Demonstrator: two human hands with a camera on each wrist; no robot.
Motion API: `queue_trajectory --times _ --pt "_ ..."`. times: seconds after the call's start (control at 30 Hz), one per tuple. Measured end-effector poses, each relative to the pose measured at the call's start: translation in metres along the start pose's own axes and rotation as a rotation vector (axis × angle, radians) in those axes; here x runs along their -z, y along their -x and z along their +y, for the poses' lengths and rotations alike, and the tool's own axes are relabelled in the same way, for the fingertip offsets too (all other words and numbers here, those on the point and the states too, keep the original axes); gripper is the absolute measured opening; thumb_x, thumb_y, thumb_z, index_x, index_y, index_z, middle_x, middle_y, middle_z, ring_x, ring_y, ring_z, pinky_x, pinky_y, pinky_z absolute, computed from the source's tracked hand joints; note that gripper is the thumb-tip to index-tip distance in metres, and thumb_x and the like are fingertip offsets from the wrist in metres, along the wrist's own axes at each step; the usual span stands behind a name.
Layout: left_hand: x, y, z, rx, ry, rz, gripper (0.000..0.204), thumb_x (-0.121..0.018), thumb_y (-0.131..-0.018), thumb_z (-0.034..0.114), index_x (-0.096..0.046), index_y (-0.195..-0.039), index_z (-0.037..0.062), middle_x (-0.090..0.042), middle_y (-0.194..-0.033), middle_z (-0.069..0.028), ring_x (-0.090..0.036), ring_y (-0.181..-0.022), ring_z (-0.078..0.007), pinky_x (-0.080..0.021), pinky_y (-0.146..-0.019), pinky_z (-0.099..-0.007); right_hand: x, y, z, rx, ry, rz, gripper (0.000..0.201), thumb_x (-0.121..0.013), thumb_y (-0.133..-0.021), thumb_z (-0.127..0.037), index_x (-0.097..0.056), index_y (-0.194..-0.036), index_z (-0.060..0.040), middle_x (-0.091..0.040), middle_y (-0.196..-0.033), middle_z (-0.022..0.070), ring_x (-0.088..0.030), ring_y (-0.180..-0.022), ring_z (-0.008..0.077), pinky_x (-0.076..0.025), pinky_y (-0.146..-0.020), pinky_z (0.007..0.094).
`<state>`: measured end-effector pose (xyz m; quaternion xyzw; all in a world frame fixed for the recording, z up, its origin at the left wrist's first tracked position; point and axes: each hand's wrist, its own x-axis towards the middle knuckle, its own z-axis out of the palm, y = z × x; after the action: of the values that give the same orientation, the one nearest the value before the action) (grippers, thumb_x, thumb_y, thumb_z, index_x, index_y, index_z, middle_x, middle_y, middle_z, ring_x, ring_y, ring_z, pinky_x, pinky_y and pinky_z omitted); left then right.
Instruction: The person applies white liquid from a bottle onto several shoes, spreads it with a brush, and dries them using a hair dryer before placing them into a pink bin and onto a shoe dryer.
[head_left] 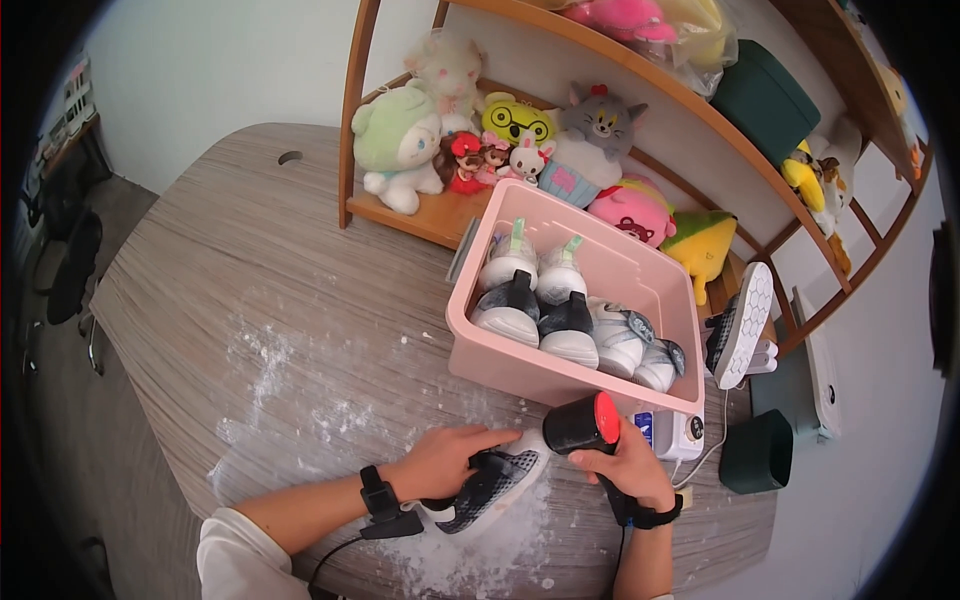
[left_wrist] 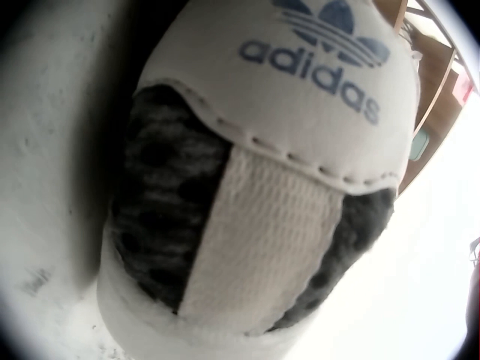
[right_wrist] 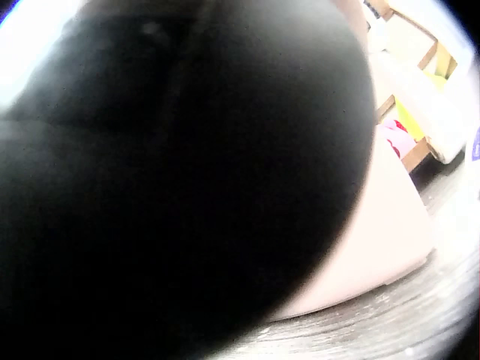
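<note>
A black-and-white checked sneaker stands on the table, its toe pointing toward the pink bin. My left hand holds it from above, the index finger stretched toward the white toe. In the left wrist view the sneaker's white heel tab with blue "adidas" lettering fills much of the picture. My right hand grips the handle of a black hair dryer with a red end, its barrel right by the sneaker's toe. A large dark blur covers most of the right wrist view.
The pink bin holds several shoes. White powder is scattered over the table. Beyond stands a wooden shelf with plush toys. At the right are an upright sneaker, a white cord and a dark green bin.
</note>
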<state>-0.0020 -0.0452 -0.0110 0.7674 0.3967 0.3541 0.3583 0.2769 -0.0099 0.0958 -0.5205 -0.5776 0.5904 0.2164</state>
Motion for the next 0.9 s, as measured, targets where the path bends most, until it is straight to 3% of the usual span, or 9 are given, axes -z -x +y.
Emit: queue_trajectory --times 0.17,0.23,0.27,0.33,0.43,0.57,0.73,0.87,0.9 --pt "0.0 0.0 0.001 0.006 -0.022 0.024 0.066 -0.073 -0.082 0.005 -0.057 -0.144 0.0208 -0.071 -0.112 -0.0152 -0.07 -0.097 -0.0385 -0.057 -0.081 -0.0463 -0.002 0.006 -0.009 -0.027 0.073 -0.023 0.059 -0.085 -0.085 -0.008 -0.055 -0.135 -0.0019 -0.068 -0.108 0.0037 -0.062 -0.08 0.0089 -0.052 -0.06 0.0238" --pt "0.001 0.0 0.001 0.015 -0.015 0.019 0.066 -0.073 -0.081 0.005 -0.058 -0.144 0.0205 -0.071 -0.112 -0.0151 -0.07 -0.097 -0.0385 -0.057 -0.081 -0.0462 -0.007 0.013 -0.022 -0.021 0.193 -0.032 0.063 -0.087 -0.084 -0.015 -0.054 -0.136 -0.0019 -0.067 -0.113 0.0058 -0.064 -0.09 0.0138 -0.056 -0.072 0.0285" --pt "0.0 0.001 0.0 0.025 -0.005 0.014 0.066 -0.073 -0.081 0.004 -0.058 -0.143 0.0203 -0.071 -0.112 -0.0151 -0.07 -0.098 -0.0385 -0.057 -0.082 -0.0462 -0.007 0.013 -0.02 -0.026 0.19 -0.032 0.063 -0.087 -0.084 -0.015 -0.054 -0.136 -0.0019 -0.067 -0.113 0.0058 -0.064 -0.09 0.0138 -0.056 -0.072 0.0285" --pt "-0.002 0.001 -0.001 0.033 -0.007 0.017 0.066 -0.073 -0.081 0.003 -0.058 -0.143 0.0203 -0.071 -0.113 -0.015 -0.07 -0.099 -0.0384 -0.057 -0.082 -0.0461 -0.007 0.014 -0.012 0.098 0.302 -0.023 0.066 -0.089 -0.083 -0.021 -0.054 -0.136 -0.0017 -0.067 -0.118 0.0092 -0.065 -0.102 0.0184 -0.056 -0.088 0.0337" --pt "-0.002 0.002 -0.001 0.027 -0.016 0.026 0.068 -0.073 -0.08 0.002 -0.057 -0.143 0.0205 -0.071 -0.113 -0.0151 -0.07 -0.099 -0.0388 -0.057 -0.082 -0.0461 -0.012 0.019 -0.012 0.149 0.383 0.044 0.069 -0.09 -0.082 -0.024 -0.053 -0.136 -0.0014 -0.067 -0.122 0.012 -0.064 -0.11 0.0198 -0.052 -0.098 0.0358" --pt "-0.001 0.001 -0.001 0.016 -0.016 0.042 0.077 -0.071 -0.078 -0.003 -0.051 -0.147 0.0218 -0.07 -0.114 -0.017 -0.069 -0.099 -0.0408 -0.057 -0.082 -0.0478 -0.02 0.027 -0.018 0.208 0.477 -0.005 0.073 -0.091 -0.082 -0.028 -0.05 -0.136 -0.0007 -0.069 -0.119 0.0156 -0.068 -0.108 0.0233 -0.054 -0.092 0.0366" --pt "0.002 0.002 0.003 0.085 -0.022 0.001 0.087 -0.065 -0.075 -0.01 -0.043 -0.152 0.0229 -0.069 -0.115 -0.0196 -0.068 -0.101 -0.0433 -0.056 -0.083 -0.0497 -0.033 0.032 -0.018 0.194 0.603 0.003 0.07 -0.09 -0.081 -0.037 -0.049 -0.126 -0.0021 -0.073 -0.096 0.0208 -0.074 -0.091 0.0426 -0.058 -0.075 0.0441" --pt "0.006 0.001 0.006 0.106 0.004 -0.024 0.089 -0.062 -0.074 -0.012 -0.043 -0.153 0.0228 -0.069 -0.116 -0.0212 -0.067 -0.101 -0.0444 -0.056 -0.082 -0.0499 -0.04 0.032 -0.019 0.209 0.622 0.021 0.067 -0.089 -0.081 -0.038 -0.049 -0.124 -0.0038 -0.073 -0.09 0.0218 -0.072 -0.087 0.0467 -0.058 -0.071 0.0477" --pt "0.006 0.001 0.006 0.105 0.002 -0.022 0.089 -0.062 -0.074 -0.012 -0.043 -0.153 0.0228 -0.069 -0.116 -0.0212 -0.067 -0.101 -0.0444 -0.056 -0.082 -0.0499 -0.042 0.032 -0.022 0.167 0.64 0.029 0.067 -0.092 -0.078 -0.033 -0.05 -0.122 -0.0029 -0.073 -0.095 0.0205 -0.074 -0.091 0.0413 -0.058 -0.075 0.0431"
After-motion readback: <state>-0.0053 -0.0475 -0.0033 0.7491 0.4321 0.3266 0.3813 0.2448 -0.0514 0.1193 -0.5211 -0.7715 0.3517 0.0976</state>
